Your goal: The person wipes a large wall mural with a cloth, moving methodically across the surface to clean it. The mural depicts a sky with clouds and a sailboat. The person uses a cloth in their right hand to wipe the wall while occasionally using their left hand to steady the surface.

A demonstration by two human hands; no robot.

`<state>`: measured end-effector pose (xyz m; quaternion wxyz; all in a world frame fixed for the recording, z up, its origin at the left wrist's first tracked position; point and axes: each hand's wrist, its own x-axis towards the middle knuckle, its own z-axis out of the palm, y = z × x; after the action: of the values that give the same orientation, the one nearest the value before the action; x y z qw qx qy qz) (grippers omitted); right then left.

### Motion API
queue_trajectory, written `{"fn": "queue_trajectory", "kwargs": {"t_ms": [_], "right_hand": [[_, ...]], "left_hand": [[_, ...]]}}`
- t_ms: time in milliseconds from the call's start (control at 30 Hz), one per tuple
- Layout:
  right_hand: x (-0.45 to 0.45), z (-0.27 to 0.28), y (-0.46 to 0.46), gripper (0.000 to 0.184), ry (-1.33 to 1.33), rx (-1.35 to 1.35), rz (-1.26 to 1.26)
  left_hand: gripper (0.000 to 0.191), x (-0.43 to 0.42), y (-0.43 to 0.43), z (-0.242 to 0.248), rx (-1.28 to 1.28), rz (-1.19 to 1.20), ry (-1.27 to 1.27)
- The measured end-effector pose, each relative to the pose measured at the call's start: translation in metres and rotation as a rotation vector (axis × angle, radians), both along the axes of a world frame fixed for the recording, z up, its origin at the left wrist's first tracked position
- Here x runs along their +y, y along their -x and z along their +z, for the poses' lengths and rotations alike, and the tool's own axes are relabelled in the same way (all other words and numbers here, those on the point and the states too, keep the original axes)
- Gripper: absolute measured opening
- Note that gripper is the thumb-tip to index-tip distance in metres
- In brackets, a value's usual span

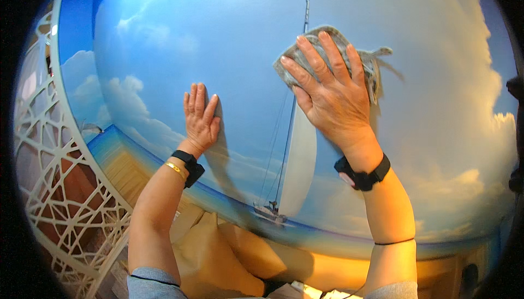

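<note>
My right hand (pixel 333 82) lies spread over a folded grey cloth (pixel 327 33), pressing it against a wall mural (pixel 245 33) of sky, clouds and sea. A loop of the cloth sticks out on the right. Beneath the cloth, part of the mast of a painted sailboat (pixel 301 155) is hidden. My left hand (pixel 200 115) is to the left of the sailboat, its palm towards the painted sky and nothing in it. That palm seems to rest on the wall. Both wrists wear black straps with small devices.
A white lattice screen (pixel 73 188) with irregular openings stands along the left side. Below the mural are tan, cushion-like shapes (pixel 217 254), partly behind my left arm. White items (pixel 303 291) lie at the bottom edge. The mural continues around a corner at the left.
</note>
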<state>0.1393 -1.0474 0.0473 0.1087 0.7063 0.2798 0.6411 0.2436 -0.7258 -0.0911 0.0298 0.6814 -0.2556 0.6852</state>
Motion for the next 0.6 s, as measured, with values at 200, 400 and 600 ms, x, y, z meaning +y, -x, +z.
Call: {"fn": "queue_trajectory", "kwargs": {"t_ms": [200, 400, 600], "right_hand": [[0.001, 0.005, 0.003, 0.057, -0.008, 0.053, -0.011], [0.006, 0.004, 0.004, 0.053, -0.018, 0.008, -0.060], [0.004, -0.001, 0.005, 0.059, -0.032, 0.029, -0.141]], "left_hand": [[0.051, -0.007, 0.007, 0.000, 0.030, -0.016, 0.030], [0.054, -0.011, 0.002, -0.005, 0.029, 0.009, 0.044], [0.056, -0.030, 0.005, -0.024, 0.107, -0.066, 0.107]]}}
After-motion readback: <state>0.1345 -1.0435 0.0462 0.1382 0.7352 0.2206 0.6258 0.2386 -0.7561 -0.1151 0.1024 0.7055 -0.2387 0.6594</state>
